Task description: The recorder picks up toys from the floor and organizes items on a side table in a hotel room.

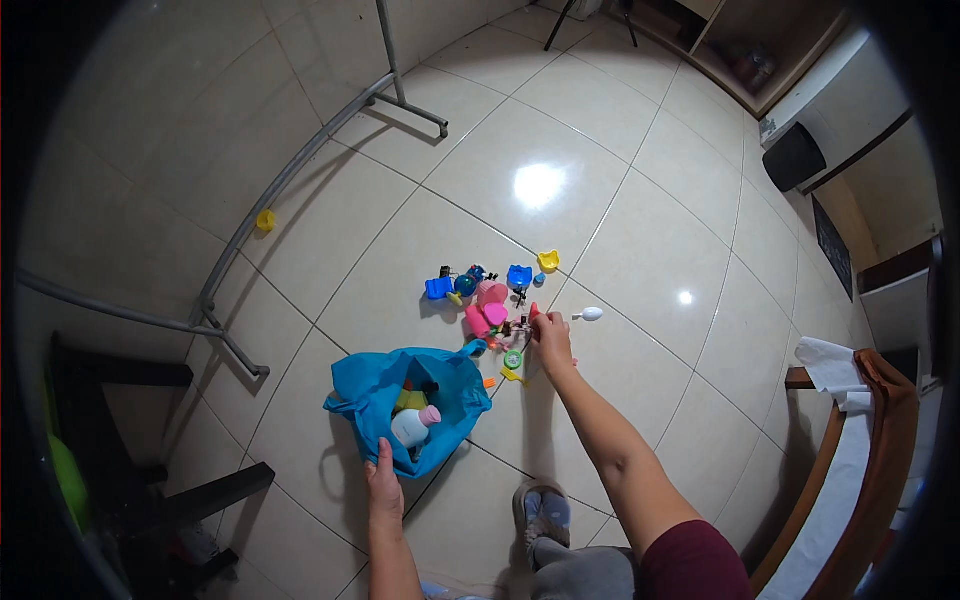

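Note:
My left hand (385, 484) grips the near rim of a blue fabric bag (360, 390), its thumb over the edge. Inside the bag, a white bottle with a pink cap (411, 428) lies beside a yellow item (412, 400); deeper contents are hidden. Above the floor to the right, my right hand (552, 339) pinches a small red-pink piece (534, 310). Left of that hand lies a pile with a pink cylinder (477, 321), a pink cup-like piece (492, 293) and several dark clips (520, 297). A round green-rimmed item (513, 360) and a yellow toy fork (511, 373) lie nearer me.
Blue (519, 276) and yellow (549, 260) animal-shaped molds and a white spoon (592, 314) lie beyond my right hand. A yellow piece (265, 220) rests by a grey metal rack (277, 187). Dark furniture legs (217, 487) stand left, a wooden chair (802, 480) right.

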`<state>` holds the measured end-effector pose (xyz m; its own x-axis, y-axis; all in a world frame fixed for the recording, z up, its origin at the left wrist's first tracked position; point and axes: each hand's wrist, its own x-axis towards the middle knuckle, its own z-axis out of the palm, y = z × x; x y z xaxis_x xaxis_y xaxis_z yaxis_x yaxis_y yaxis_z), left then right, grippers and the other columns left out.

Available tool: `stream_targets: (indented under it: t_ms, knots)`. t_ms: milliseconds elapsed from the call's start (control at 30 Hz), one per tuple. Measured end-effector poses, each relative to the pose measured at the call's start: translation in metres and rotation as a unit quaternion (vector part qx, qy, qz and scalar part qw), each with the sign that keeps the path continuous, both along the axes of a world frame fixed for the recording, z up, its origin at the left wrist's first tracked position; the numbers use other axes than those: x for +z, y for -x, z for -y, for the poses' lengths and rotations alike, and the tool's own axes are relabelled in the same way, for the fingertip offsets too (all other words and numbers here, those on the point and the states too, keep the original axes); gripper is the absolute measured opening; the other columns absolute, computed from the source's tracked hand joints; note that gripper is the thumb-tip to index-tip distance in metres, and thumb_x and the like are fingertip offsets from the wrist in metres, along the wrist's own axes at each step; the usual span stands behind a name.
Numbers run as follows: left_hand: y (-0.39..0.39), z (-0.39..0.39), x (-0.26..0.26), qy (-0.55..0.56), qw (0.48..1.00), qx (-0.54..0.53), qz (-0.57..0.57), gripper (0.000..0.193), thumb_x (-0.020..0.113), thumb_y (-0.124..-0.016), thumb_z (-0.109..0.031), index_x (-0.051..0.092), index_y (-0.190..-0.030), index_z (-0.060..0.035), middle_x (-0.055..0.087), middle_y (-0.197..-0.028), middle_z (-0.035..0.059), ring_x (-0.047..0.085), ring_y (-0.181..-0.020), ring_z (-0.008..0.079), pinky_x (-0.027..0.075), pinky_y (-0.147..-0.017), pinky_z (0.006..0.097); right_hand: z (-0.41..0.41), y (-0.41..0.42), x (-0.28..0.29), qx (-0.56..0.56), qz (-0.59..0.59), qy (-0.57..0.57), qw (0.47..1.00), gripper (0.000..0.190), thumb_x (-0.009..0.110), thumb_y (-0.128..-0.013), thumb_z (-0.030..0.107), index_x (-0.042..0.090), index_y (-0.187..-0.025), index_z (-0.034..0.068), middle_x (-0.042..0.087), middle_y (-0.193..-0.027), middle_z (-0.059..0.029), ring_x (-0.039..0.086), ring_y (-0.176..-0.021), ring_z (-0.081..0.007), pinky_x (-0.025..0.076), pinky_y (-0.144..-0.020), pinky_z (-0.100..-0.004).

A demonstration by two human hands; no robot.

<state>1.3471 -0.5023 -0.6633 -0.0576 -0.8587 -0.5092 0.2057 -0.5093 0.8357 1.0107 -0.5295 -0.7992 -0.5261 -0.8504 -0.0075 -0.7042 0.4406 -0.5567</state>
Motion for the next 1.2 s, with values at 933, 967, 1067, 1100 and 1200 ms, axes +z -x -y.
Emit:
stream_targets:
  t_ms: [933,967,1067,1100,1200]
  knots:
    - [0.012,0.008,-0.004,-0.010,0.999,0.029,0.011,0.052,0.052,-0.085,-0.036,0.037,-0.124,-0.0048,0.044,-0.121,0.0066,0.042,-0.111,0.0186,0.032,-0.095,0.0319,0.046,-0.059,0.011,0.080,-0.002,-0.061,0.995,0.071,0.076,-0.051,0.025,0.045,-0.114,0.020,0.029,-0.127,-0.0186,0.036,-0.108,-0.0403,0.039,-0.087,-0.0443]
    - [0.012,0.008,-0.004,-0.013,0.999,0.031,0.026,0.052,0.052,-0.085,-0.036,0.038,-0.123,-0.0048,0.044,-0.120,0.0067,0.043,-0.110,0.0187,0.033,-0.094,0.0319,0.042,-0.058,0.015,0.076,0.008,-0.025,0.997,0.060,0.074,-0.052,0.021,0.048,-0.105,0.015,0.034,-0.120,-0.0180,0.039,-0.103,-0.0395,0.040,-0.085,-0.0421]
    - [0.015,0.010,0.002,-0.004,0.999,0.035,0.010,0.052,0.053,-0.084,-0.036,0.039,-0.123,-0.0047,0.045,-0.119,0.0066,0.044,-0.109,0.0185,0.034,-0.093,0.0320,0.033,-0.055,0.046,0.064,0.034,0.047,0.996,0.053,0.070,-0.053,0.017,0.048,-0.101,0.011,0.037,-0.115,-0.0172,0.040,-0.101,-0.0379,0.039,-0.083,-0.0406]
    - [0.013,0.009,0.000,-0.005,0.999,0.036,0.011,0.052,0.053,-0.084,-0.036,0.039,-0.123,-0.0047,0.045,-0.119,0.0066,0.044,-0.109,0.0185,0.034,-0.093,0.0320,0.030,-0.056,0.057,0.077,0.080,0.103,0.989,0.048,0.067,-0.054,0.015,0.047,-0.098,0.009,0.038,-0.109,-0.0147,0.043,-0.096,-0.0304,0.039,-0.081,-0.0366]
    - [0.006,0.009,-0.007,-0.012,0.999,0.037,0.022,0.051,0.053,-0.084,-0.036,0.039,-0.122,-0.0043,0.046,-0.118,0.0060,0.044,-0.108,0.0179,0.035,-0.092,0.0319,0.012,-0.070,0.106,0.137,0.346,0.149,0.916,0.050,0.066,-0.056,0.015,0.045,-0.101,0.009,0.038,-0.108,-0.0126,0.045,-0.093,-0.0236,0.039,-0.081,-0.0335]
